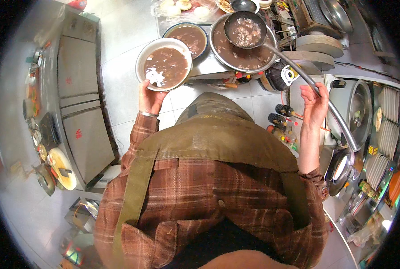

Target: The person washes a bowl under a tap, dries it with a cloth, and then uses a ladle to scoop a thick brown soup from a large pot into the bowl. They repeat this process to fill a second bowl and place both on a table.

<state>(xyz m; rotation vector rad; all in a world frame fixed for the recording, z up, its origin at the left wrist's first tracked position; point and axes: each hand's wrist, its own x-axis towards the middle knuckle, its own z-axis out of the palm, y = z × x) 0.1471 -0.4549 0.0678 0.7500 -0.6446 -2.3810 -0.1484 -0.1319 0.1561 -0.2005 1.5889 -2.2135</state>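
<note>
My left hand grips the near rim of a white bowl filled with brown, soupy liquid with bits in it. Its thumb lies over the edge. In my right hand is the long metal handle of a large ladle. The ladle's dark scoop holds chunky pieces in brown liquid, above a wide metal basin of the same brown soup. A second bowl with a dark blue rim, also full of brown soup, stands behind the white bowl and is partly hidden by it.
The basin rests on a metal table. Behind it, pale round buns sit on plastic wrap. Round chopping boards are stacked at right, with dark bottles on the floor below. Plates fill a right-hand shelf; a steel cabinet stands left.
</note>
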